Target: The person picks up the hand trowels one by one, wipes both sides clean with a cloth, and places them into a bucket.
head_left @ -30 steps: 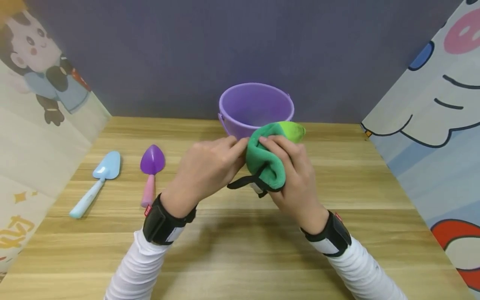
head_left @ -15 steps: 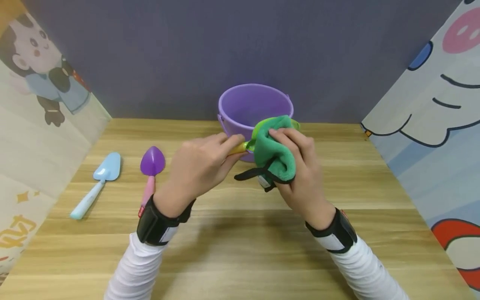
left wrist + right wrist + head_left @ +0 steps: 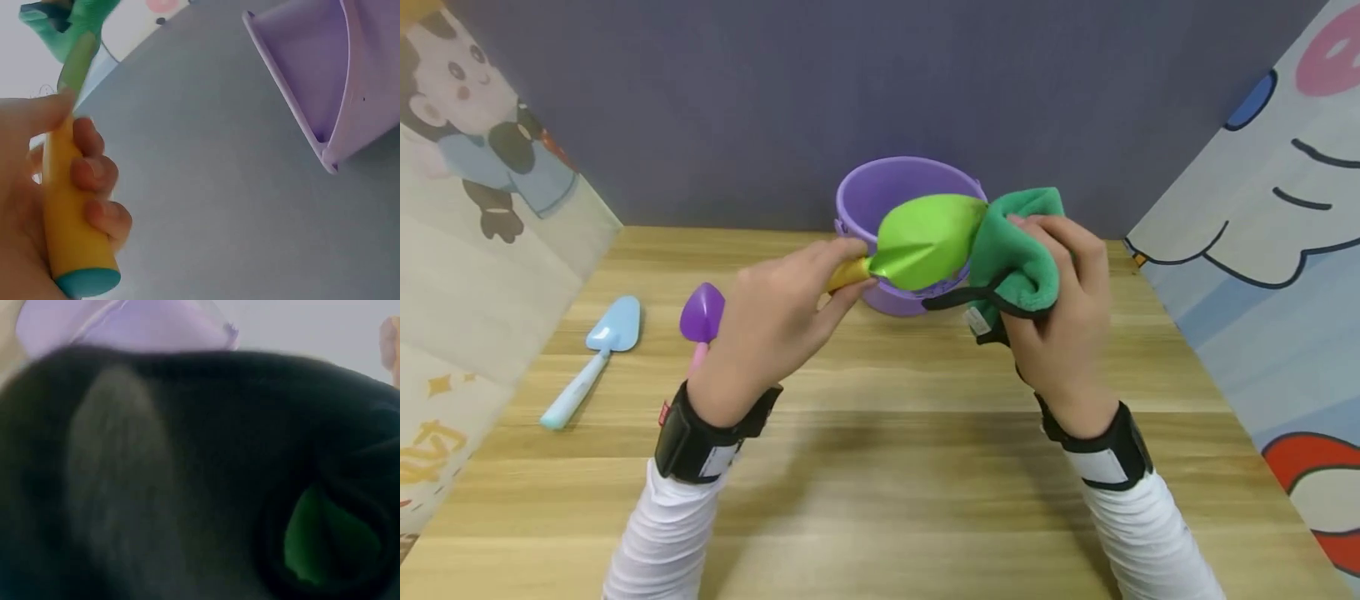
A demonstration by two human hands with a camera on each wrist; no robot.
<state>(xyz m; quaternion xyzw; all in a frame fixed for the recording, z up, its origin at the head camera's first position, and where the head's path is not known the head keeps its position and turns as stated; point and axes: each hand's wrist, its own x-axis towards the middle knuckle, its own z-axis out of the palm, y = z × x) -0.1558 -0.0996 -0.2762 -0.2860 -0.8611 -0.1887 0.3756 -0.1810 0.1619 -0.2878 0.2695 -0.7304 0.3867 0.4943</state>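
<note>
My left hand point(image 3: 782, 321) grips the yellow handle point(image 3: 75, 212) of a toy trowel, its fingers curled round it in the left wrist view. The trowel's lime-green blade point(image 3: 921, 242) points right and hangs in front of the purple bucket point(image 3: 868, 196). In my right hand point(image 3: 1063, 333) is a bunched green cloth point(image 3: 1015, 242) with black edging and a dangling black loop. The cloth touches or nearly touches the blade's tip. Dark, blurred fabric point(image 3: 206, 475) fills most of the right wrist view and hides the right fingers there.
To the left on the wooden table point(image 3: 880, 500) lie a light blue trowel point(image 3: 598, 354) and a purple trowel with a pink handle point(image 3: 702, 312), the latter partly behind my left hand. A dark grey wall point(image 3: 880, 75) stands behind the bucket, and printed panels flank both sides.
The cloth in my right hand has moved right and up along the blade, baring the green trowel it had covered. My left hand has shifted slightly left with the handle.
</note>
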